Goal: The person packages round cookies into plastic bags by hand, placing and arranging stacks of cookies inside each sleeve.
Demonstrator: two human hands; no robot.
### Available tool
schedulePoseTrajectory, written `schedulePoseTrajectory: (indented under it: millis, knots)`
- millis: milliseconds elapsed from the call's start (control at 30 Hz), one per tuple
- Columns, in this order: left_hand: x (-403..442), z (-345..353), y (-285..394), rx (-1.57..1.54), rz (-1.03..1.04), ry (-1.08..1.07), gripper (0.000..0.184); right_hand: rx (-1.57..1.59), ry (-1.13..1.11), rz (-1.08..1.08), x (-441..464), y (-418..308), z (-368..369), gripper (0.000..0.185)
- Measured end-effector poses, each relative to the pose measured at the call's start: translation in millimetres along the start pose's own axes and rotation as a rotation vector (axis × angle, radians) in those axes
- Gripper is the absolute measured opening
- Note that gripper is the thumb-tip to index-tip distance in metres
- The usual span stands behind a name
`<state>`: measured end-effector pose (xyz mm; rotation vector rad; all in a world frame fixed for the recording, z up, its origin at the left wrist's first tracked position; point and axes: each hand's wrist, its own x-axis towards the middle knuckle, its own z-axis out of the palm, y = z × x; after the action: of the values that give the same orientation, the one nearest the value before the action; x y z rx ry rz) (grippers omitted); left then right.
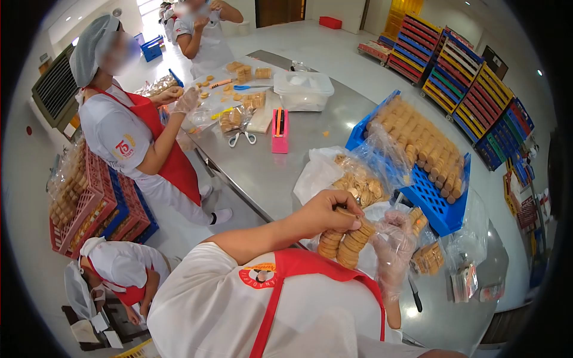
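Two side-by-side stacks of round biscuits (pixel 348 243) are held in front of my apron. My left hand (pixel 335 212), bare, is closed with its fingertips pinching at the top of the stacks. My right hand (pixel 394 247), in a clear plastic glove, curls against their right side; its fingers are partly hidden. Just beyond lies an open white bag of loose biscuit pieces (pixel 360 186). Packed biscuits (pixel 428 258) in clear plastic lie right of my gloved hand, and a black-handled knife (pixel 416 295) is below them.
A blue crate (pixel 439 206) with many biscuit stacks stands on the steel table (pixel 280 185). Farther off are a pink holder (pixel 280 138), scissors (pixel 242 138) and a lidded plastic tub (pixel 303 92). A co-worker in a red apron (pixel 161 134) stands across at left.
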<state>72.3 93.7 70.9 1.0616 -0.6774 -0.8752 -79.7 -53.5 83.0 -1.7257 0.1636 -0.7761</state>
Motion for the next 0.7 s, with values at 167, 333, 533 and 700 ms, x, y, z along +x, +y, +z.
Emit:
schedulePoseTrajectory:
  millis: [167, 333, 533, 700]
  knots:
    - [4, -1, 3, -0.029, -0.109, -0.135, 0.034, -0.118, 0.014, -0.02, -7, 2, -1, 0.024]
    - [7, 0, -9, 0.055, -0.166, -0.169, 0.048, -0.254, -0.05, -0.066, -10, -2, -1, 0.022]
    - [3, 0, 1, 0.135, -0.122, -0.143, 0.046, -0.194, -0.025, -0.037, -14, -2, 1, 0.019]
    - [3, -1, 4, 0.144, -0.145, -0.094, 0.04, -0.112, 0.016, -0.011, -15, 8, 3, 0.019]
